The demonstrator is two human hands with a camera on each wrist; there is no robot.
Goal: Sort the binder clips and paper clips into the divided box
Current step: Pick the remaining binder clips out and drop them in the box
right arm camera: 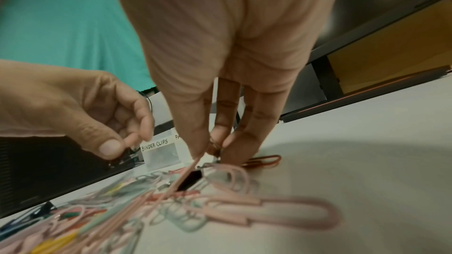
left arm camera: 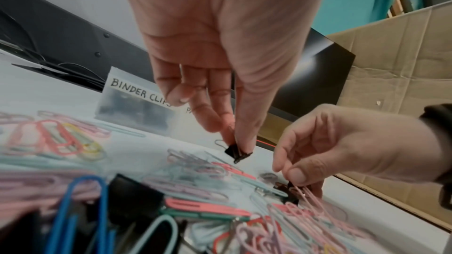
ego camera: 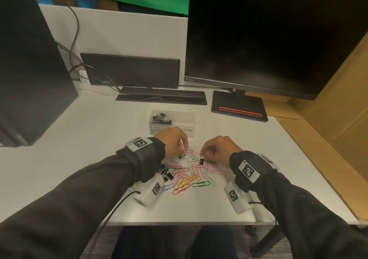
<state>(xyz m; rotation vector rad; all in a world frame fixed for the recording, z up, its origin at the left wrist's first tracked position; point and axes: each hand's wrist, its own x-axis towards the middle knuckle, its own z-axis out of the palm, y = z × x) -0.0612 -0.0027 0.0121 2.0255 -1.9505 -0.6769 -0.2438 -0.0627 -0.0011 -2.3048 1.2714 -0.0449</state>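
Pinching a small black binder clip (left arm camera: 236, 152) between thumb and fingertips just above the white desk (ego camera: 258, 179), the left hand (ego camera: 172, 142) looked safe enough. The right hand (ego camera: 218, 151), though, gripped another binder clip (ego camera: 201, 161) with pink paper clips (right arm camera: 176, 184) snagged across it, and I judged those might ride along into the wrong side. Beyond the hands, the divided box (ego camera: 185, 132) held black binder clips in its left compartment (ego camera: 161, 118) only, its right compartment (ego camera: 184, 117) seemingly bare.

Divided box (ego camera: 172, 123) behind clip pile (ego camera: 187, 176); monitor (ego camera: 274, 40) beyond.
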